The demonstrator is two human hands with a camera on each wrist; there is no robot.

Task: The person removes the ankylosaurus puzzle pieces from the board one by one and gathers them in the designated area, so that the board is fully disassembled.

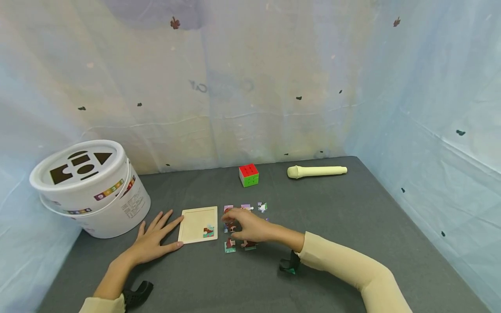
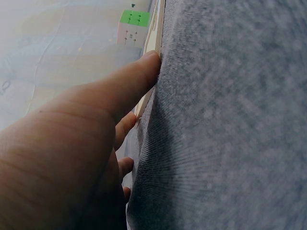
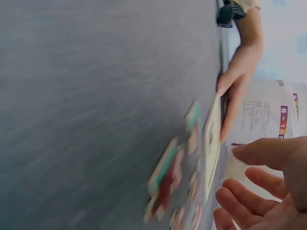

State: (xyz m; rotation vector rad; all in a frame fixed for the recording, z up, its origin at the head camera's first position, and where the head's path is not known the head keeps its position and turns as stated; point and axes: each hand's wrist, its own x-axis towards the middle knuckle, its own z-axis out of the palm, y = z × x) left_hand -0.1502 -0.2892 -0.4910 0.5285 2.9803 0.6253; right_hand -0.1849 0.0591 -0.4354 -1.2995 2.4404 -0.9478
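A shallow wooden puzzle board (image 1: 192, 225) lies on the dark cloth, with a jigsaw piece (image 1: 208, 231) in its lower right corner. My left hand (image 1: 150, 242) is spread flat at the board's left side, its thumb and a finger touching the edge. Over a group of loose jigsaw pieces right of the board is my right hand (image 1: 252, 225), hiding some of them. In the right wrist view its fingers (image 3: 247, 196) are loosely bent and apart from the thumb, and nothing shows between them. A loose piece (image 1: 230, 246) lies below that hand, another piece (image 1: 262, 207) above it.
A white lidded bucket (image 1: 113, 204) with shape cut-outs stands at the left. Toward the back lie a red and green puzzle cube (image 1: 249, 175) and a pale yellow toy microphone (image 1: 318, 171). Pale sheeting (image 1: 250, 87) hangs behind and at the sides.
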